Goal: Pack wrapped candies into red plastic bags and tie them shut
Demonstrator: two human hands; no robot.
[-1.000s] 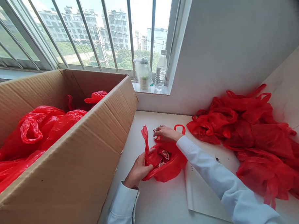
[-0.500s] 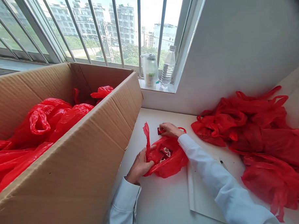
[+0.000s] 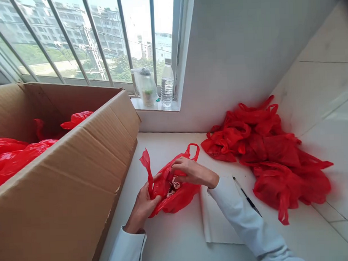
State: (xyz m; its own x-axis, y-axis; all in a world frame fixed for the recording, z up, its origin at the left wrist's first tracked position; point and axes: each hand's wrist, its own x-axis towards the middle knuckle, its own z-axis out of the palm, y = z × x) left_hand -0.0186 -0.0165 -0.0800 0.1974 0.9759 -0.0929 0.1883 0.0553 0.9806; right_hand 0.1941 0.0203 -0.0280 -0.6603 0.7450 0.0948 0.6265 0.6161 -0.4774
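Observation:
A red plastic carrier bag [image 3: 182, 202] lies with its mouth open on the white surface, both handle loops standing up. My left hand [image 3: 144, 203] grips its near-left edge, thumb on the inside. Small dark red packets [image 3: 174, 184] with white lettering show in the opening. Over the far right part of the mouth is my right hand [image 3: 189, 170], its fingers curled downward. The fingertips are partly hidden, and I cannot make out what they hold.
A large cardboard box [image 3: 64, 180] with red bags [image 3: 23, 154] inside stands on the left. More red bags [image 3: 266, 150] are heaped on the right. White paper [image 3: 219, 220] and a black pen [image 3: 247, 197] lie near my right forearm. A water bottle [image 3: 167, 85] stands on the sill.
My right hand has gone from beyond the bag, where it held a small dark red packet, to the bag's mouth. My left hand still grips the edge. The view has swung right.

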